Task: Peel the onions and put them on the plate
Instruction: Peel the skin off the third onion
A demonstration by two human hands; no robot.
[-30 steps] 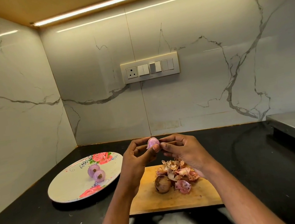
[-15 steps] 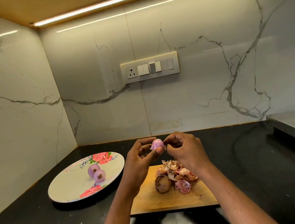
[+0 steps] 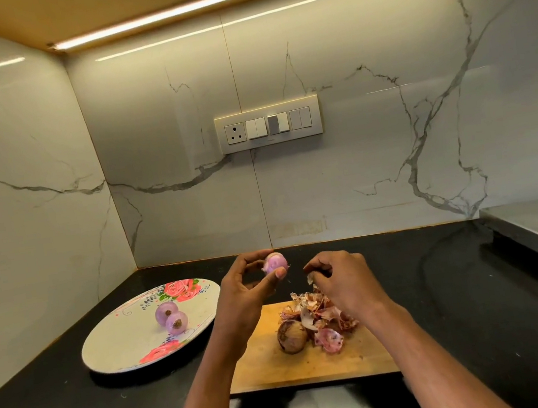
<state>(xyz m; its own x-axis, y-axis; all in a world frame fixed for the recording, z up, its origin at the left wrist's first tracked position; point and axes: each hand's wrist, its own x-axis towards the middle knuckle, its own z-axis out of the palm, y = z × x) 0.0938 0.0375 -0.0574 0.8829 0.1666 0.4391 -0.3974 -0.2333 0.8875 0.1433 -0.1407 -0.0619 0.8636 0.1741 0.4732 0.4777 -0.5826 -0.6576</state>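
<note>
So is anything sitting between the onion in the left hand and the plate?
Nothing visible. The left hand holds the peeled onion up above the counter, and the plate lies to its left with only bare black counter between. Two peeled onions sit mid-plate, leaving room.

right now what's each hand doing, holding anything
Left hand: holds the peeled onion between thumb and fingertips.
Right hand: fingers curled, pinching a scrap of onion skin above the peel pile.

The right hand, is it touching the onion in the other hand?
Apart. The head view shows dark counter between the right hand and the onion held by the left hand.
</note>
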